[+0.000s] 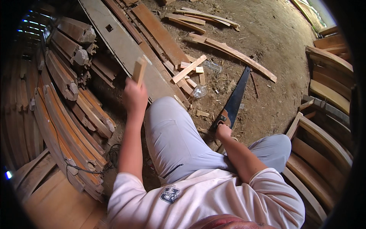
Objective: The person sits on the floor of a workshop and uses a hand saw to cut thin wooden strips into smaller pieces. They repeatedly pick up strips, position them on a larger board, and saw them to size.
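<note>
My left hand [135, 94] is closed round a short light wooden piece [140, 70], which sticks up past my fingers beside a long grey board [131, 49]. My right hand [223, 131] grips the handle of a handsaw [238, 93] with a dark blade. The saw points away from me over the dirt floor, its tip close to a long pale wood strip [240, 55]. Between my hands, several short wooden offcuts [189, 69] lie in a loose heap at the end of the brown boards.
Stacked curved wooden beams [72, 133] rise along the left, with a dark cord [85, 171] across them. Curved wooden frames [320, 152] stand at the right. A clear plastic bottle [199, 91] lies near the offcuts; more thin strips [202, 18] rest on the dirt farther off.
</note>
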The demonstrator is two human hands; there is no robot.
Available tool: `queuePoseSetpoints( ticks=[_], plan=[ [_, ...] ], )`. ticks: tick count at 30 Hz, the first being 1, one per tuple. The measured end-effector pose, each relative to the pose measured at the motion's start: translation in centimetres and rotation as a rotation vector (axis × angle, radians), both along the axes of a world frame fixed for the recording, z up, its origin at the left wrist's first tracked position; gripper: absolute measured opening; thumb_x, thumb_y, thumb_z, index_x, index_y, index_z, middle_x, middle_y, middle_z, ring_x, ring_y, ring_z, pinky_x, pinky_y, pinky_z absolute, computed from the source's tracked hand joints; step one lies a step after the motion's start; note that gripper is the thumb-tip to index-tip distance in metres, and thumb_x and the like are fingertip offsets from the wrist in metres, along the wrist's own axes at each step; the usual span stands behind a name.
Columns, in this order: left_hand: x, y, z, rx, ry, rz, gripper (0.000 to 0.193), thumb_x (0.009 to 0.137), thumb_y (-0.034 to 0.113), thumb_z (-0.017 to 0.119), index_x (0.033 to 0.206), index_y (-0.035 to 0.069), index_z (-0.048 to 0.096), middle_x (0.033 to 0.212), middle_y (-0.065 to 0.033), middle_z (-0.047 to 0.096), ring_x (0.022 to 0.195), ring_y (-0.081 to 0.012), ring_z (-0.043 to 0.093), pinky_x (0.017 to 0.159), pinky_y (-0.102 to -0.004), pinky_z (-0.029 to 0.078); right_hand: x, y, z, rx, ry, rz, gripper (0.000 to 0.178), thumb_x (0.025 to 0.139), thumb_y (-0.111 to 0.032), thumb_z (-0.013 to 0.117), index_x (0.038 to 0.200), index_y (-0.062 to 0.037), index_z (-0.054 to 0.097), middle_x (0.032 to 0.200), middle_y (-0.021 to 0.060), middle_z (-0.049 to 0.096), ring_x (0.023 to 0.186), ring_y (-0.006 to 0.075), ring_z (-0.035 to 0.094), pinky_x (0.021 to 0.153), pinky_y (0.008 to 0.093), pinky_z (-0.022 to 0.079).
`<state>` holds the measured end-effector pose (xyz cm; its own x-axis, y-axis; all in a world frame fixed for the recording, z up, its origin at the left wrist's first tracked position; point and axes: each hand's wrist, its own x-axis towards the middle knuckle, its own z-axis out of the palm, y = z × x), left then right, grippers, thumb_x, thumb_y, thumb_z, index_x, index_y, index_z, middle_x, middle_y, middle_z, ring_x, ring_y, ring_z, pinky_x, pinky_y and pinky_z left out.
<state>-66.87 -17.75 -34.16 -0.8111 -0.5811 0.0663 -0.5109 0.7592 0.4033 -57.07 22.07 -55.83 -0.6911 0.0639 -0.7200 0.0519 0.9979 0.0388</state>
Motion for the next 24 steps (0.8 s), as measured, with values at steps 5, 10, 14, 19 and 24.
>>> queuePoseSetpoints(
  ticks=[5, 10, 14, 19, 24],
  plan=[
    [-11.3, -1.6, -8.7, -0.239, -0.061, -0.248, 0.031, 0.092, 0.029, 0.069, 0.100, 0.003, 0.054, 0.086, -0.0218, 0.074, 0.081, -0.0379, 0.075, 0.070, -0.0474, 0.062, -0.3, 0.0, -0.9, -0.004, 0.095, 0.051, 0.025, 0.083, -0.015, 0.065, 0.104, -0.0058, 0.075, 0.108, 0.0185, 0.074, 0.108, 0.0365, 0.069, 0.091, 0.0461, 0.057],
    [-14.2, -2.0, -15.4, -0.361, -0.060, -0.311, 0.031, 0.091, 0.030, 0.072, 0.099, 0.005, 0.055, 0.086, -0.0165, 0.074, 0.081, -0.0339, 0.076, 0.069, -0.0444, 0.062, -2.0, -0.3, 6.3, -0.019, 0.078, -0.109, 0.033, 0.080, -0.021, 0.069, 0.108, -0.0063, 0.074, 0.102, 0.0188, 0.074, 0.104, 0.0356, 0.068, 0.086, 0.0445, 0.057],
    [-13.3, -1.3, -15.8, -0.413, 0.004, -0.386, 0.026, 0.090, 0.026, 0.070, 0.096, 0.004, 0.057, 0.084, -0.0153, 0.073, 0.087, -0.0322, 0.073, 0.076, -0.0423, 0.061, -2.3, 0.7, 11.7, -0.278, 0.219, -0.416, 0.035, 0.073, -0.018, 0.067, 0.103, -0.0002, 0.067, 0.083, 0.0199, 0.069, 0.079, 0.0338, 0.069, 0.075, 0.0436, 0.055],
    [-12.9, -0.7, -16.1, -0.499, 0.102, -0.514, 0.017, 0.088, 0.019, 0.067, 0.094, 0.005, 0.059, 0.085, -0.0131, 0.071, 0.090, -0.0301, 0.071, 0.093, -0.0405, 0.052, -3.5, 1.7, 17.8, -0.855, 0.529, -1.067, 0.012, 0.079, -0.009, 0.069, 0.087, -0.0059, 0.060, 0.069, 0.0021, 0.055, 0.063, 0.0153, 0.053, 0.058, 0.0331, 0.042],
    [-13.1, -0.9, -18.1, -0.527, 0.072, -0.461, 0.013, 0.090, 0.017, 0.066, 0.094, 0.006, 0.060, 0.084, -0.0128, 0.072, 0.089, -0.0280, 0.072, 0.089, -0.0398, 0.053, -5.5, 2.3, 23.8, -0.938, 0.789, -1.239, 0.021, 0.094, -0.022, 0.074, 0.087, -0.0071, 0.061, 0.069, -0.0009, 0.052, 0.063, 0.0108, 0.051, 0.060, 0.0270, 0.039]
  ],
)
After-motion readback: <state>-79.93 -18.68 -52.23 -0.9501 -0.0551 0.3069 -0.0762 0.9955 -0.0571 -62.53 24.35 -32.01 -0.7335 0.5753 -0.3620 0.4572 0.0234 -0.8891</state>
